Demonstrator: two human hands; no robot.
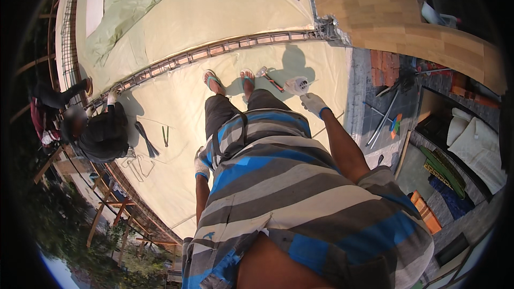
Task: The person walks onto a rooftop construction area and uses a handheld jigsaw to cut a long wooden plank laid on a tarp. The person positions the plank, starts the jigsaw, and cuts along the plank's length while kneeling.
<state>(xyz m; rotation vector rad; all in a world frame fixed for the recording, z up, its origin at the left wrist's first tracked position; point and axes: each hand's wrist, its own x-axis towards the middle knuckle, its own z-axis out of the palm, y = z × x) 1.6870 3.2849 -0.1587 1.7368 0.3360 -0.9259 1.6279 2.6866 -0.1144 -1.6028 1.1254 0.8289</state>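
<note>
My right hand (313, 105), in a white knit glove with a blue cuff, grips the edge of a clear plastic container (297, 85) with small dark pieces in it, too small to name. My left hand (202, 164), gloved the same way, hangs by my left hip; its fingers are partly hidden by my striped shirt. A hammer (274, 83) with a red and black handle lies on the pale sheeting (176, 96) near my right sandal, left of the container.
A rebar cage (214, 51) crosses the floor past my feet. At left a person in dark clothes (104, 134) crouches near pliers (165, 136) and bent wire (140, 167). Bricks (384, 68), metal rods (383, 119) and rolled cloths lie at right, below a wooden board (385, 16).
</note>
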